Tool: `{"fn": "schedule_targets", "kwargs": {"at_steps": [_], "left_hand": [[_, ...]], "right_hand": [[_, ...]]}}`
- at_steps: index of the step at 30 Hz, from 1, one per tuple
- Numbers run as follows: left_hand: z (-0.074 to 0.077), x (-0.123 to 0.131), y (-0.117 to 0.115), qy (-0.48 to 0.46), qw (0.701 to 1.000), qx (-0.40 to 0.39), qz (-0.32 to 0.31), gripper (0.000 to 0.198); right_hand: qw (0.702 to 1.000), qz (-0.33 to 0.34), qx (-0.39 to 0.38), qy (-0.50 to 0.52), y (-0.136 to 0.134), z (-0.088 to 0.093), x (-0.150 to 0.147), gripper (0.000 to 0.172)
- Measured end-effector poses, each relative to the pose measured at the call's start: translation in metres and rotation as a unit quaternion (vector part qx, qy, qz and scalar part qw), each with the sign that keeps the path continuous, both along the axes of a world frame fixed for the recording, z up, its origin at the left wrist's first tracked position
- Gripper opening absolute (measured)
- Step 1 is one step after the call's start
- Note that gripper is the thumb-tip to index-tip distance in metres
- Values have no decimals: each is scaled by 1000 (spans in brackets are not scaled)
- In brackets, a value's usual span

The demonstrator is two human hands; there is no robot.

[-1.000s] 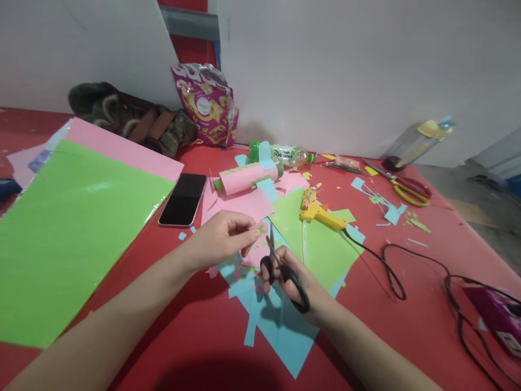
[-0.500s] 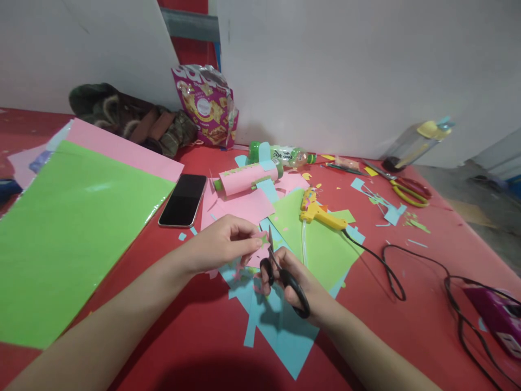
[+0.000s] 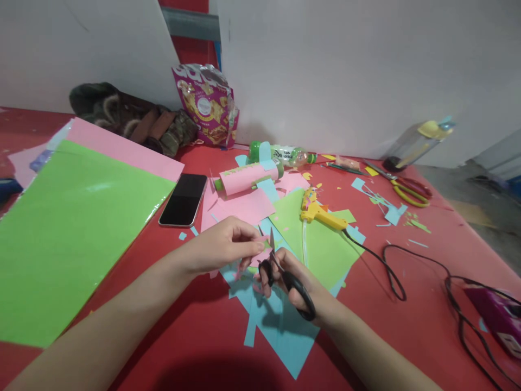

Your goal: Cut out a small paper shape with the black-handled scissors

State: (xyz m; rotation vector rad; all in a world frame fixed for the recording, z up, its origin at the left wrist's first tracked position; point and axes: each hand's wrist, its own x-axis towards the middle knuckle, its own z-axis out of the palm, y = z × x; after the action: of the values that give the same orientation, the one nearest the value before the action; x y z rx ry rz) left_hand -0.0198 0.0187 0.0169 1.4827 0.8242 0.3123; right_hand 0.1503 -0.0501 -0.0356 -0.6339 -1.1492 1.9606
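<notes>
Between thumb and fingers, my left hand point(image 3: 230, 244) pinches a small piece of pink paper point(image 3: 260, 257) with a bit of green showing on it. My right hand point(image 3: 299, 279) has its fingers through the black handles of a pair of scissors point(image 3: 300, 296), whose parted blades point up at the pink piece. Beneath both hands lie blue paper sheets point(image 3: 285, 339) strewn with small pink scraps. Just beyond are loose pink paper point(image 3: 246, 206) and a green sheet point(image 3: 329, 260).
A yellow glue gun point(image 3: 325, 217) with a black cord rests on the green sheet. Behind are a pink-wrapped roll point(image 3: 246, 179), a green bottle point(image 3: 285, 156) and a snack bag point(image 3: 207, 108). A phone point(image 3: 183, 201) lies left; larger scissors point(image 3: 402, 187) lie right.
The scissor handles have spread wider and the blades have opened at the pink paper. My left hand has barely shifted, still pinching the piece.
</notes>
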Motion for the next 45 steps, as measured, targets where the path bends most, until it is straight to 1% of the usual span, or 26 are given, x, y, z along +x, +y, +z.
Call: {"fn": "schedule_targets", "kwargs": {"at_steps": [14,21,29,33,37,40,45], "left_hand": [[-3,2,-2,7,1000,-15,2,28],[-3,3,-4,18,1000,-10,17,31],[-3,2,-4,25,999,-4,23,30],[-3,2,-4,13,999,-25,25,30],[-4,3,-4,1,997,-63,34,29],[-5,3,-4,-16,995,-93,37,29],[-4,3,-4,-17,992,-115,44,28]], "right_hand": [[1000,7,0,3,0,-2,0,45],[999,-11,-39,1,0,5,-2,44],[999,-11,-42,4,-1,0,-2,42],[999,3,-35,29,0,1,-1,43],[998,19,-33,42,1,3,1,43],[999,17,-30,36,1,4,2,44],[999,21,-26,15,3,5,3,46]]}}
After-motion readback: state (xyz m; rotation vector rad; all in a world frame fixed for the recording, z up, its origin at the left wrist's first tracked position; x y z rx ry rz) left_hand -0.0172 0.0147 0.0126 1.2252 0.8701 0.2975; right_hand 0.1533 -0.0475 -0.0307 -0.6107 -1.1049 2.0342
